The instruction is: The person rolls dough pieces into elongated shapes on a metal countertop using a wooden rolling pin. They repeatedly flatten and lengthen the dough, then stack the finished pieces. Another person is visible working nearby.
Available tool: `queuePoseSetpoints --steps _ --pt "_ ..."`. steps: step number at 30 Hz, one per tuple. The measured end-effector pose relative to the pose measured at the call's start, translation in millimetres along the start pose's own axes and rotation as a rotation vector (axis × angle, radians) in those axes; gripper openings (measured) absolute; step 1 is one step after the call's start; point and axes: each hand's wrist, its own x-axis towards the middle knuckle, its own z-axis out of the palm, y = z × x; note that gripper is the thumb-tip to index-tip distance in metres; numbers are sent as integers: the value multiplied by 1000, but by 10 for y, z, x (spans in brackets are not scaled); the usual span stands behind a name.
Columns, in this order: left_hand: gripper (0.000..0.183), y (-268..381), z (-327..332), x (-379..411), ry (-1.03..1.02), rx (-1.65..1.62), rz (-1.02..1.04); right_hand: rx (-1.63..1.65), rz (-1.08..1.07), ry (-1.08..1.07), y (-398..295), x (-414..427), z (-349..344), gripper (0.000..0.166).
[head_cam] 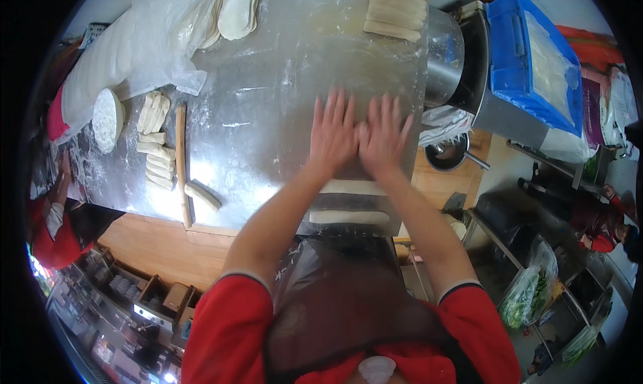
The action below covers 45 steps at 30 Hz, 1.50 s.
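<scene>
My left hand [334, 132] and my right hand [383, 140] lie side by side, palms down, over the steel worktop [281, 107], with their thumbs meeting. Both are slightly blurred, and whatever may be under the palms is hidden. Nearer my body, a dough strip [351, 187] passes beneath my wrists, and another dough strip [349, 217] lies parallel to it by the front edge. To the left, a wooden rolling pin [181, 168] rests beside a short dough piece [202, 196] and several small dough pieces [161, 165]. Long dough strips [397, 12] sit together at the far right.
A bowl of white flour [107, 120] stands at the left, near plastic-covered dough [115, 57]. Flat dough sheets [240, 9] lie at the far side. A blue crate [512, 57] stands right of the worktop, above a metal pan [447, 153]. A co-worker's arm [61, 180] reaches in at far left.
</scene>
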Motion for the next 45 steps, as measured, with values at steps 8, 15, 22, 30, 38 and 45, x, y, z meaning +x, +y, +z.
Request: queuePoseSetpoints --steps 8,15,22,30,38,45 --pt "54 -562 -32 -754 10 -336 361 252 -286 -117 377 -579 -199 56" --pt "37 -692 -184 -679 41 -640 204 275 -198 -211 644 -638 -300 57" --pt "30 -778 -134 -716 55 -731 130 30 131 -143 -179 -36 -64 67" --pt "30 -964 -322 -875 30 -784 25 -35 203 -99 -201 109 239 71" --pt "45 -2244 -1185 -2211 0 -224 43 -112 217 -104 -988 136 362 66" --pt "38 -2871 -1486 -2518 -315 25 221 -27 145 -57 -1320 349 402 63"
